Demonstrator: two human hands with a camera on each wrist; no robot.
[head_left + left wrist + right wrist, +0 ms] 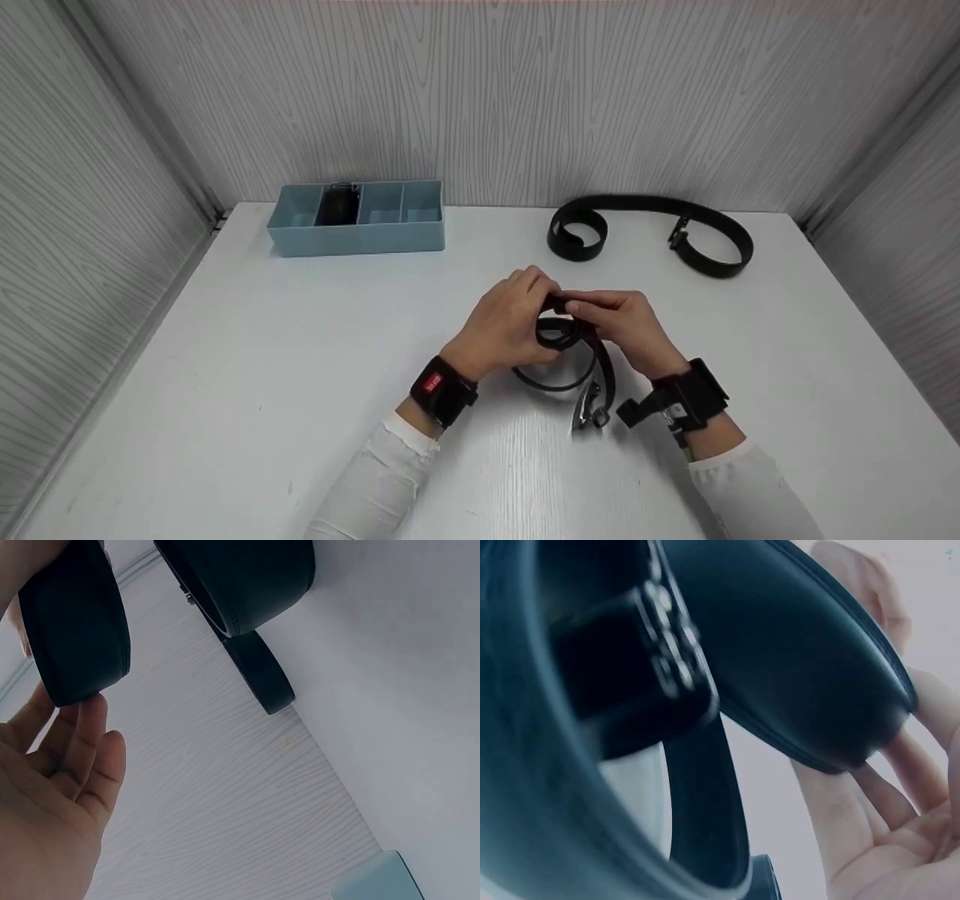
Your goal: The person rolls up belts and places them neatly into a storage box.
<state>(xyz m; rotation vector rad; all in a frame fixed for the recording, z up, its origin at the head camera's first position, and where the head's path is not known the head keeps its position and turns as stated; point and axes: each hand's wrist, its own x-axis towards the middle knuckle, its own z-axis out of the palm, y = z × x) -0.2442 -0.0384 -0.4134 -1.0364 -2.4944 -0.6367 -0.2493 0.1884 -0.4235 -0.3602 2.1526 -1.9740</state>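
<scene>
Head view shows me a black belt around the middle of the desk, wound into a small coil, with a wider loop below and a shiny silver buckle towards the front edge. Close up, it looks smooth, dark and faintly glossy. The left hand curls its fingers round the coil; the right hand pinches the strap.

A smooth black belt, partly coiled, is gripped by the left hand and right hand, its silver buckle loose, well apart from the table's back edge.
</scene>
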